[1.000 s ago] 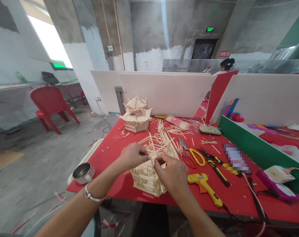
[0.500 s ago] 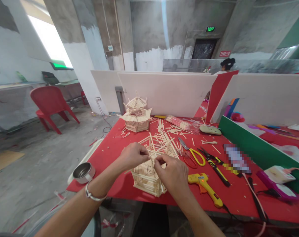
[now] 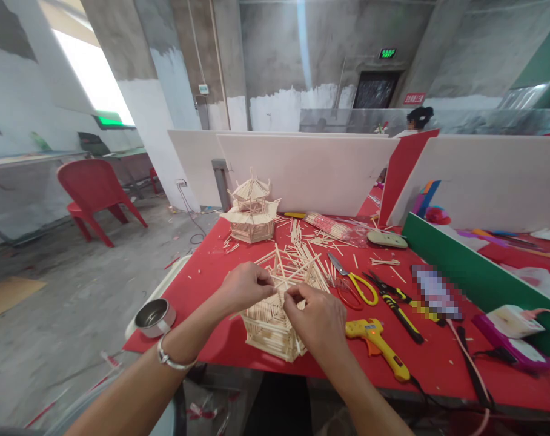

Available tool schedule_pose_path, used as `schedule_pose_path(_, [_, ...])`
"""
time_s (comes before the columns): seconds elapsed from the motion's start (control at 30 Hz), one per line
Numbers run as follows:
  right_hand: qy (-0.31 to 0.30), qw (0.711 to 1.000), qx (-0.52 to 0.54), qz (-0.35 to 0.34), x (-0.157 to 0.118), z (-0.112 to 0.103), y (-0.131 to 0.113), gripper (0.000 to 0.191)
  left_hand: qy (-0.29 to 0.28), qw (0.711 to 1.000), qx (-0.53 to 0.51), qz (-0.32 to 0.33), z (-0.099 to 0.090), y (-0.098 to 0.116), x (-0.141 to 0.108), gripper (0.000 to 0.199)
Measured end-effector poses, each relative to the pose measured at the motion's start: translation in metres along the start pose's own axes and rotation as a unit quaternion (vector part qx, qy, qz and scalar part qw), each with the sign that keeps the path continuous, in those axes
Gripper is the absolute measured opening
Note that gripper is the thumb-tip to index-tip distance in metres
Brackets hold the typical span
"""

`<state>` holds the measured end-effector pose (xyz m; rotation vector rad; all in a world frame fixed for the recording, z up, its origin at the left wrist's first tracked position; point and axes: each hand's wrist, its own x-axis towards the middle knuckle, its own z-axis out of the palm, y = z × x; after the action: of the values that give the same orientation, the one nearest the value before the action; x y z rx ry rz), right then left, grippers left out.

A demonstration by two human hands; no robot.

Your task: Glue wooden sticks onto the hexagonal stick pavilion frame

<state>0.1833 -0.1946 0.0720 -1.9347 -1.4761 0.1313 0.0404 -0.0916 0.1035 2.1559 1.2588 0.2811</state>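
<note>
A six-sided pavilion model [image 3: 271, 340] of thin wooden sticks stands at the table's near edge, with slanting sticks rising above its walls. Over its top, my left hand [image 3: 248, 283] is closed in a pinch on a wooden stick from the left. From the right, my right hand [image 3: 318, 315] pinches at the same peak where the sticks meet. My fingertips partly hide the join and the stick ends. Behind it stands a two-tiered stick pagoda [image 3: 252, 212]. Right of my right hand lies a yellow glue gun [image 3: 377, 345], its small light glowing orange.
Loose sticks [image 3: 297, 233] and a bagged bundle [image 3: 332, 227] lie behind the model. Scissors [image 3: 363, 289], pliers [image 3: 400, 315] and a power strip [image 3: 513, 342] are on the right. A metal cup [image 3: 154, 318] sits at the left edge. White boards [image 3: 302, 172] border the back.
</note>
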Motion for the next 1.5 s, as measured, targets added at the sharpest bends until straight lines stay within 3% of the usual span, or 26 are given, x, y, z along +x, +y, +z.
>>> schedule_pose_path(1.5, [-0.004, 1.000, -0.005, 0.010, -0.0001, 0.0011, -0.0002, 0.012, 0.002, 1.000, 0.009, -0.006, 0.0020, -0.0030, 0.0009, 0.019])
